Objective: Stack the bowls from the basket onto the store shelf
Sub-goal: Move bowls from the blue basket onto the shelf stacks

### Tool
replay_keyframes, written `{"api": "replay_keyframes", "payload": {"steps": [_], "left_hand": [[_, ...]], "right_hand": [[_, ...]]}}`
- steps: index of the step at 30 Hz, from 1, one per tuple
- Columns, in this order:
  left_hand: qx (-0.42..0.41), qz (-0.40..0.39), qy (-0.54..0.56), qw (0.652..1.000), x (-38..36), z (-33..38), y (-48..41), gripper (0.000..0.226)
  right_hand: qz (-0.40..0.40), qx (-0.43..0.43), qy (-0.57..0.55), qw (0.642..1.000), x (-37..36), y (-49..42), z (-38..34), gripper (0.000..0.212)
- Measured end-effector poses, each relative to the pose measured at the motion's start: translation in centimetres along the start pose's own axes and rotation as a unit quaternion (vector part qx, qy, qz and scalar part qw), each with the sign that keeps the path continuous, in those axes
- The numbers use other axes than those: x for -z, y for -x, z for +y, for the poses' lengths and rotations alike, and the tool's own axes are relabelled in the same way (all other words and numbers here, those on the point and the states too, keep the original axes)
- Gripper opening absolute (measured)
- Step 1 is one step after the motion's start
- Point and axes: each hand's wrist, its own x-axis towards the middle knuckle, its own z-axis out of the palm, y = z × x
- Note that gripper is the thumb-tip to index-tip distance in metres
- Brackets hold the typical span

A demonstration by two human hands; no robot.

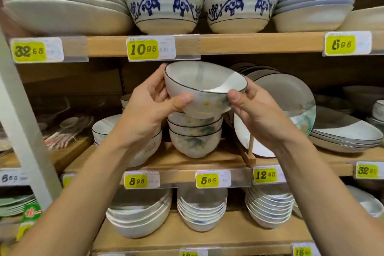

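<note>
Two hands, left hand (149, 103) and right hand (256, 111), clasped the tilted bowl (200, 81) just over the stack (195, 137) on the shelf (187, 163); nesting it likely called for levelling and lowering.

Yellow price tag marked 10.95 (143, 49), blue-patterned bowls (164, 8) in two stacks above it, large plates (62, 12) piled top left, patterned plate (291, 97) upright on wooden stand (250, 153), spoons (66, 131) lying at left, white post (25, 120).

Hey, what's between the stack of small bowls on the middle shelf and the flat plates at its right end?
A large plate propped upright on a wooden stand, seen in the head view.
</note>
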Motion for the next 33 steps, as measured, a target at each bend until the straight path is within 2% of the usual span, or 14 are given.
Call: {"api": "replay_keyframes", "payload": {"steps": [2, 4, 7, 9, 14, 17, 20, 24, 28, 29, 31, 33], "left_hand": [[0.001, 0.001, -0.017, 1.000, 0.7, -0.4, -1.2, 0.067], [0.011, 0.024, -0.004, 1.000, 1.2, -0.9, -2.2, 0.067], [0.031, 0.037, -0.007, 0.999, 1.6, -1.9, -3.0, 0.065], [0.043, 0.043, -0.007, 0.998, 2.0, -2.6, -3.2, 0.065], [0.078, 0.019, -0.024, 0.996, 3.0, -3.3, -3.6, 0.070], [0.113, 0.021, -0.045, 0.992, 3.5, -3.2, -4.0, 0.105], [0.127, 0.010, -0.072, 0.989, 3.7, -3.0, -4.4, 0.119], [0.141, -0.003, -0.100, 0.985, 3.6, -2.9, -4.9, 0.119], [0.158, -0.030, -0.114, 0.980, 3.6, -3.2, -5.0, 0.112], [0.159, -0.037, -0.116, 0.980, 3.6, -3.2, -5.0, 0.113], [0.164, -0.045, -0.118, 0.978, 3.6, -3.2, -5.2, 0.116], [0.168, -0.052, -0.121, 0.977, 3.6, -3.3, -5.3, 0.114]], "right_hand": [[0.005, -0.017, 0.026, 0.999, 0.2, -1.3, 0.1, 0.062], [0.013, -0.035, 0.038, 0.999, 0.3, -2.5, 0.0, 0.064], [0.041, -0.043, 0.088, 0.994, 0.1, -3.8, 0.1, 0.114], [0.039, -0.041, 0.118, 0.991, -0.2, -4.2, 0.2, 0.131], [0.035, -0.070, 0.128, 0.989, -0.7, -4.7, 1.4, 0.120], [0.035, -0.088, 0.126, 0.987, -0.7, -5.0, 1.8, 0.114], [0.036, -0.117, 0.121, 0.985, -0.8, -5.5, 2.0, 0.105], [0.060, -0.153, 0.148, 0.975, -1.1, -5.7, 2.4, 0.107], [0.084, -0.166, 0.173, 0.967, -1.5, -5.8, 3.1, 0.079], [0.087, -0.168, 0.179, 0.966, -1.6, -5.9, 3.2, 0.078], [0.093, -0.176, 0.198, 0.960, -1.9, -6.0, 3.5, 0.095], [0.098, -0.175, 0.212, 0.956, -2.1, -6.1, 3.6, 0.104]]}}
